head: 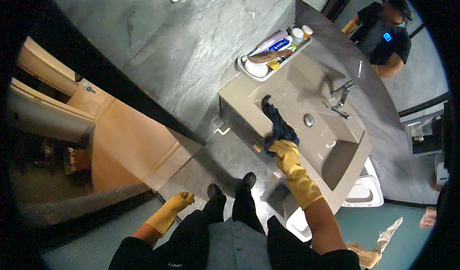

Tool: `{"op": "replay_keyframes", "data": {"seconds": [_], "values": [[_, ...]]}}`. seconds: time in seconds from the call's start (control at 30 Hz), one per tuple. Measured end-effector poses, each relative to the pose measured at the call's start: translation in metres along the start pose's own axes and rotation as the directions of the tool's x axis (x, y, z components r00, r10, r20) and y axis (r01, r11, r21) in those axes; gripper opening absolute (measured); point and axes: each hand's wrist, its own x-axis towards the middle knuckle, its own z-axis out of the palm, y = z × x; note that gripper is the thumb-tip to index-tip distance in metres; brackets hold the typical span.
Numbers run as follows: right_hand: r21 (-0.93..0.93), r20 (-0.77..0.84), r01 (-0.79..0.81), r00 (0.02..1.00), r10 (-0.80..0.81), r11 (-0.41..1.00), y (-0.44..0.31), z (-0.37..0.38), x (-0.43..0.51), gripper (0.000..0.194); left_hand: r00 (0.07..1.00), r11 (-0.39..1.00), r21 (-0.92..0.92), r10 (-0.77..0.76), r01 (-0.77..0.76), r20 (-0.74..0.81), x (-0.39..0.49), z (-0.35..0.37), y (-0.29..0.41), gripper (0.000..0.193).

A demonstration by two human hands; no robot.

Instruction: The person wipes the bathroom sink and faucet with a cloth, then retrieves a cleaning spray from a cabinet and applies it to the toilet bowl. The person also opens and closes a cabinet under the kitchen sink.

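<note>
My right hand [287, 155], in a yellow rubber glove, grips a dark wet-looking cloth [278, 120] at the front rim of a beige washbasin [235, 88]. The cloth hangs over that rim, and its far end lies inside the bowl. A chrome faucet [343, 95] stands at the back of the basin, beyond a round metal drain stopper [308, 120]. Drops of water glisten on the basin surface. My left hand [179, 201], in a matching glove, is held low at my left side with curled fingers; I see nothing in it.
On the basin's far left corner sits a white tray [264, 78] with toothpaste, a brown comb and small jars. A mirror [424, 75] reflects a person. White plastic items [373, 192] lie right of the basin. An open doorway with a tan door [125, 140] is at left.
</note>
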Motion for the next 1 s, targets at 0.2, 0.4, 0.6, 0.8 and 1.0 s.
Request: {"op": "replay_keyframes", "data": {"seconds": [0.2, 0.4, 0.6, 0.8, 1.0], "values": [[-0.09, -0.02, -0.483, 0.875, 0.484, 0.871, 0.011, -0.059, -0.114, 0.032, 0.985, 0.986, 0.105, 0.14, -0.13, -0.098, 0.012, -0.009, 0.025, 0.054], [0.501, 0.109, -0.851, 0.245, 0.963, 0.159, -0.003, -0.124, -0.011, 0.028, 0.965, 0.964, -0.087, 0.241, -0.25, -0.103, 0.021, -0.012, 0.097, 0.061], [0.473, 0.136, -0.338, 0.941, 0.312, 0.814, 0.023, -0.02, 0.072, 0.033, 0.947, 0.957, -0.065, 0.267, -0.282, -0.178, -0.014, -0.014, 0.17, 0.063], [-0.16, 0.376, 0.39, 0.873, -0.309, 0.907, 0.013, 0.064, 0.135, 0.059, 0.943, 0.994, -0.104, 0.008, -0.045, -0.333, -0.048, -0.011, 0.12, 0.059], [-0.384, 0.21, 0.284, 0.954, -0.217, 0.879, 0.007, 0.132, 0.214, 0.053, 0.935, 0.973, -0.225, -0.123, 0.048, -0.333, -0.073, 0.004, 0.096, 0.059]]}}
